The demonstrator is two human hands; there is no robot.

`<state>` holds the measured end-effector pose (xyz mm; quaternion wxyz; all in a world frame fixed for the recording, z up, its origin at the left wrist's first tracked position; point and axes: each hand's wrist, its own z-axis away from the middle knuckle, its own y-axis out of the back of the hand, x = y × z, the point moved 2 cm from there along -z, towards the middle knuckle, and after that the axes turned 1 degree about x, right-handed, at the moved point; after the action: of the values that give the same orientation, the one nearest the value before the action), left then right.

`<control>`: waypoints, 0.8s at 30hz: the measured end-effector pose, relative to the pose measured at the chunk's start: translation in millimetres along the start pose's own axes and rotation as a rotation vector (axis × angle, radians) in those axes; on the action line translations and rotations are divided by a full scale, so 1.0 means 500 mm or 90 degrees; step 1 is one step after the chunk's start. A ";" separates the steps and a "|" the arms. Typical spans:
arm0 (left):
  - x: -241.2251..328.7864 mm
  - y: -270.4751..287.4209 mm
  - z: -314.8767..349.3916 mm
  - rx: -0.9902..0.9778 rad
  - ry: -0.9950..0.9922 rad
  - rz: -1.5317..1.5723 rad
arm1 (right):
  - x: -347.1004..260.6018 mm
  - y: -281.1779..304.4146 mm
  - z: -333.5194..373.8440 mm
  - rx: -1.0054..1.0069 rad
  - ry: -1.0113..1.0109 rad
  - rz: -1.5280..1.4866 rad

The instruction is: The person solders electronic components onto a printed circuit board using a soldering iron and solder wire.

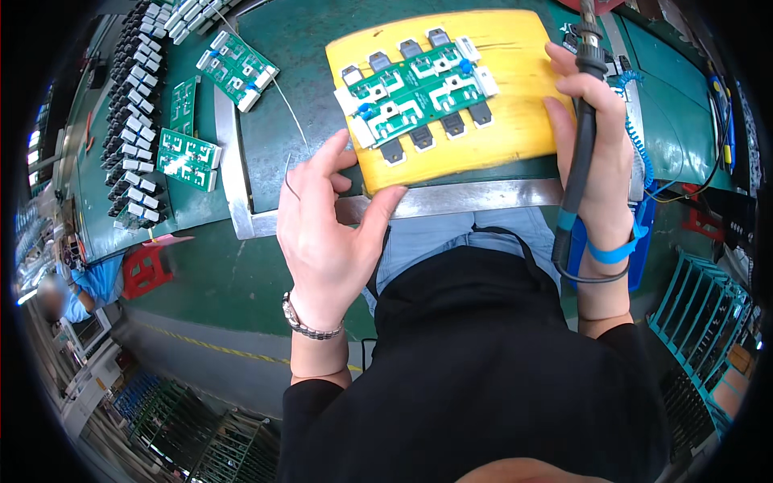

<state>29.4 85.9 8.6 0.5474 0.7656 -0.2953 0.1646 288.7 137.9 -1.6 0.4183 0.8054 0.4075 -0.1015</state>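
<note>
Black clothing (483,362) fills the space nearest the camera, with the green worktop (282,60) beyond it. On the worktop sits a yellow block (523,121), its near edge beside the metal rim (475,198); it seems to serve as a raised bed for the work. The left hand (318,205) has its fingers grasping the block's near-left corner, thumb and forefinger on adjoining edges, presumably to keep it from sliding. The right hand (604,153) has its fingers closed around a soldering iron (585,133), hot end pointing away, perhaps for safety; whether its fingertips also press the block's right edge is hard to tell. Flat on the block lies a green circuit board (415,90), black components (453,124) along its long sides, apparently laid so their legs meet it. Thin wire (288,173) curves beside the left knuckles.
</note>
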 end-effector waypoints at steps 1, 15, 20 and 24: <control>0.001 -0.004 -0.004 0.010 0.010 -0.016 | -0.003 0.000 -0.007 -0.017 0.017 0.050; -0.011 -0.028 -0.038 0.057 0.074 0.011 | -0.040 -0.058 -0.008 0.052 -0.007 -0.087; -0.008 -0.028 -0.040 0.055 0.060 -0.011 | -0.043 -0.059 -0.004 0.046 -0.032 -0.092; -0.009 -0.028 -0.039 0.048 0.071 0.007 | -0.040 -0.058 -0.001 0.045 -0.032 -0.092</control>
<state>35.9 108.4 2.4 0.5326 0.7739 -0.2619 0.2209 254.2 136.3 -8.5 0.3915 0.7854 0.4498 -0.1658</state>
